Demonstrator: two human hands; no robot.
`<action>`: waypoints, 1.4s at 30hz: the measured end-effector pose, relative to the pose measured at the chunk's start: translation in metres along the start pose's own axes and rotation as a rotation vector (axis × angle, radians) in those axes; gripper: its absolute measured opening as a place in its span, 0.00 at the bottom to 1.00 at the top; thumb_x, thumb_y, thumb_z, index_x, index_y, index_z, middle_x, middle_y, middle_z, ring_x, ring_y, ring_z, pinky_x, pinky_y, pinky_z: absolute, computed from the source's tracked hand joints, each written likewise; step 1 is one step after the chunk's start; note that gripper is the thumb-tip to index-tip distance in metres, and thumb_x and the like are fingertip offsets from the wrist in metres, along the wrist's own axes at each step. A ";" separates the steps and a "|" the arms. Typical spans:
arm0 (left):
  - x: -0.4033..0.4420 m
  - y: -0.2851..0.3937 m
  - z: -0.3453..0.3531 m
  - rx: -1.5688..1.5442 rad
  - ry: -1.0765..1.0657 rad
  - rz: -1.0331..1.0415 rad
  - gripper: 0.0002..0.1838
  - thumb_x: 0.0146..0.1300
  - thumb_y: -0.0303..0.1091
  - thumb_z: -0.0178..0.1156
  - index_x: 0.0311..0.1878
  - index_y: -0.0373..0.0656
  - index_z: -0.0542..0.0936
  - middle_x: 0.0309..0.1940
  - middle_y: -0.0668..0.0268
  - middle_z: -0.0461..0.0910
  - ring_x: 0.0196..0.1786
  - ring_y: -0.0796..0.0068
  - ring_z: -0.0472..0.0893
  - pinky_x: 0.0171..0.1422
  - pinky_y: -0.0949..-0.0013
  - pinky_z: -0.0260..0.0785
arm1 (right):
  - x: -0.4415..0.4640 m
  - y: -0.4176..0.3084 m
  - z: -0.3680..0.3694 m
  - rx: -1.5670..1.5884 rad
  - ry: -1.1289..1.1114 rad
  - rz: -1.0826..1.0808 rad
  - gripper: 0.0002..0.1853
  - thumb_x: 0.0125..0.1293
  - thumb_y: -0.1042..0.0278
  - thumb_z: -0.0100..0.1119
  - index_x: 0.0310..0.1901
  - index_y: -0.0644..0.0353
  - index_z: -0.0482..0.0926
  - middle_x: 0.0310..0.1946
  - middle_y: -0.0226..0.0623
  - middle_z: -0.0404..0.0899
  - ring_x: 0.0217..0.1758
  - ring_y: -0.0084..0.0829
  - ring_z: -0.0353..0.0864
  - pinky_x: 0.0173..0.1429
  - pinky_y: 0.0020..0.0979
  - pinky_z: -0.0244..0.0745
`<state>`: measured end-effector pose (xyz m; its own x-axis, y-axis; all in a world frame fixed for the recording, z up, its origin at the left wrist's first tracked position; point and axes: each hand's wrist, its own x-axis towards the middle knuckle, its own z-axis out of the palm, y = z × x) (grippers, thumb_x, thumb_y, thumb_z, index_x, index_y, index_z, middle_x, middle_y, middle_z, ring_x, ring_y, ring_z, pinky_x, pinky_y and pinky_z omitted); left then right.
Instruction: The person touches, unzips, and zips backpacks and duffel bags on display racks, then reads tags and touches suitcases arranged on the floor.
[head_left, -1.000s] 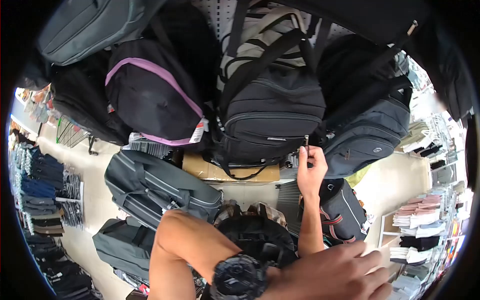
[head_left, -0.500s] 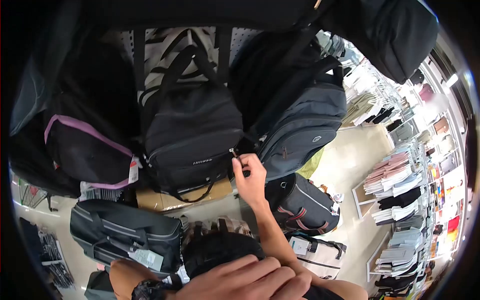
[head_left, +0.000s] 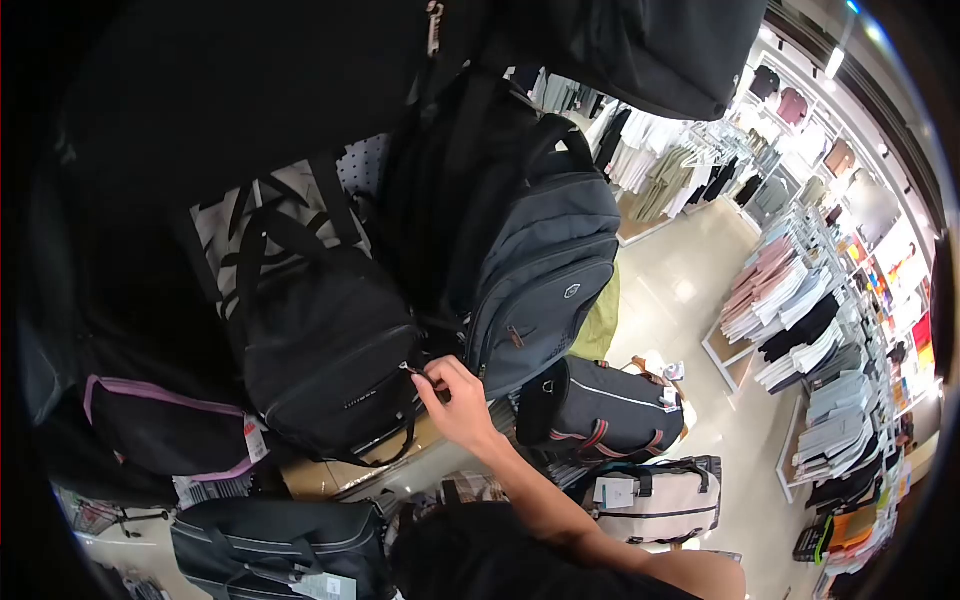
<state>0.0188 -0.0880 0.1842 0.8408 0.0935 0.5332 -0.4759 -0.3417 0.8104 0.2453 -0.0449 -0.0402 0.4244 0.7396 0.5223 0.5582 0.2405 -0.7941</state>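
Note:
My right hand (head_left: 458, 402) pinches the zipper pull (head_left: 408, 369) at the right side of a black backpack (head_left: 335, 340), thumb and fingertips closed together. The backpack hangs upright, and its front zipper line runs across to that pull. To the right of my hand hangs a dark blue-grey backpack (head_left: 545, 290) with a small hexagonal logo. My left hand is out of the picture.
A pink-trimmed bag (head_left: 165, 425) hangs at left. Below lie a dark duffel (head_left: 275, 545), a black duffel with red-striped handles (head_left: 610, 410) and a beige bag (head_left: 665, 505). Clothes racks (head_left: 790, 290) stand at right. A large black bag (head_left: 250, 90) overhangs the top.
The view has swung right, so the bags sit further left and more racks show. My left hand with the watch has left the view. My right hand stays at the zipper pull.

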 end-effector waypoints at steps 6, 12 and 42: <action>-0.019 -0.038 -0.008 -0.425 -0.007 0.296 0.35 0.74 0.56 0.63 0.58 0.24 0.83 0.50 0.45 0.86 0.50 0.52 0.86 0.51 0.57 0.80 | -0.002 -0.002 0.000 0.023 -0.041 0.042 0.10 0.72 0.75 0.71 0.37 0.66 0.76 0.41 0.41 0.83 0.37 0.32 0.84 0.43 0.29 0.80; 0.002 -0.043 -0.032 -0.104 0.016 0.467 0.50 0.76 0.70 0.55 0.53 0.15 0.84 0.51 0.31 0.85 0.46 0.45 0.87 0.46 0.53 0.81 | -0.011 -0.019 -0.002 0.102 -0.093 0.113 0.10 0.71 0.77 0.71 0.35 0.67 0.77 0.40 0.43 0.84 0.39 0.33 0.84 0.45 0.30 0.78; 0.095 -0.063 0.008 0.539 0.834 0.064 0.03 0.65 0.26 0.68 0.36 0.38 0.89 0.27 0.65 0.87 0.28 0.70 0.84 0.33 0.71 0.75 | 0.060 -0.013 -0.034 0.492 -0.380 0.107 0.08 0.73 0.81 0.67 0.43 0.64 0.74 0.41 0.38 0.84 0.41 0.22 0.80 0.49 0.27 0.77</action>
<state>0.1303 -0.0649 0.1822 0.2691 0.6168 0.7397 -0.1590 -0.7291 0.6657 0.2878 -0.0244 0.0118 0.1264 0.9256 0.3567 0.0954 0.3466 -0.9331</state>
